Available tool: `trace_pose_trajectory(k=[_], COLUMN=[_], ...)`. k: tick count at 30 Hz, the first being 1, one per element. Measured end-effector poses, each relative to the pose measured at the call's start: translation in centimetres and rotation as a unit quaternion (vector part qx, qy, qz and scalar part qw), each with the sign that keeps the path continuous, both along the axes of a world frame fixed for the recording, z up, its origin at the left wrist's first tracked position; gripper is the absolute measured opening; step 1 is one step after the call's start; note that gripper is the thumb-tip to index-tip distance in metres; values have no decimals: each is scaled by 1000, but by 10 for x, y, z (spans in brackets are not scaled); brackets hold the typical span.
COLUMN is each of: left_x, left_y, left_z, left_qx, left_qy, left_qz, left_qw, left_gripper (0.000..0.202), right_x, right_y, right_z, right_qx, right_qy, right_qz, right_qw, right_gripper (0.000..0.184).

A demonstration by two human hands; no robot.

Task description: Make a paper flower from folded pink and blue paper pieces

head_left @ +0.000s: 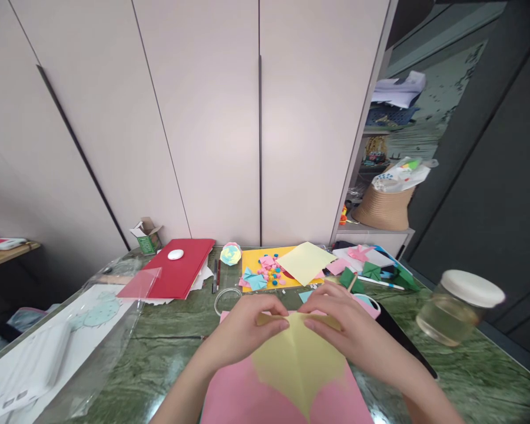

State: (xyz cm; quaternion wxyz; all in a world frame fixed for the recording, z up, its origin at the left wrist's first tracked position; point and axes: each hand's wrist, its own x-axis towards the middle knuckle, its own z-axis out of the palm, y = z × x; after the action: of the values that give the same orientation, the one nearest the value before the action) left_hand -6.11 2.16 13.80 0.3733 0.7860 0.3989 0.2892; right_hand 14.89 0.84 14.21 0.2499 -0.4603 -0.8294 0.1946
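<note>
A sheet of pale yellow paper (301, 360) with a crease down its middle is held up between both hands. Its top edge is pinched by my left hand (254, 325), thumb against fingers, just left of the crease. My right hand (333, 315) grips the same edge just right of it, with the knuckles hiding part of the paper. The lower point of the yellow paper hangs over a pink sheet (242, 394) on the table. Beyond my hands, another pale yellow square (307, 262) lies partly over a yellow-orange sheet (251, 259) with small coloured pieces.
A lidded jar of liquid (446, 318) stands at the right, near a dark flat object (404, 338). Green folded paper (371, 271) lies behind my right hand. On the left are a red folder (183, 277) and clear plastic (110, 347). Cabinet doors (212, 118) rise behind the table.
</note>
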Motion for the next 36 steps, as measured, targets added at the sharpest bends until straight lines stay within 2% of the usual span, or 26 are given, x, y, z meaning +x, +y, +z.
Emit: trace_pose_trajectory(k=[4, 10, 16, 25, 36], left_x=[3, 6, 7, 9, 13], left_y=[-4, -10, -12, -14, -15], left_z=[1, 4, 1, 3, -5], left_qx=[10, 47, 58, 78, 108], left_qy=[19, 66, 73, 54, 5], left_qz=[-10, -11, 15, 23, 44], left_qw=[1000, 997, 996, 995, 993], left_gripper=[12, 16, 15, 15, 13], right_x=[-5, -12, -12, -12, -11], right_y=[-7, -12, -9, -10, -10], right_z=[1, 2, 0, 2, 2], right_qx=[31, -19, -19, -6, 8], right_qy=[-37, -40, -35, -7, 16], right_qz=[8, 19, 18, 28, 29], right_qw=[999, 999, 999, 1000, 999], right_gripper=[16, 23, 17, 19, 18])
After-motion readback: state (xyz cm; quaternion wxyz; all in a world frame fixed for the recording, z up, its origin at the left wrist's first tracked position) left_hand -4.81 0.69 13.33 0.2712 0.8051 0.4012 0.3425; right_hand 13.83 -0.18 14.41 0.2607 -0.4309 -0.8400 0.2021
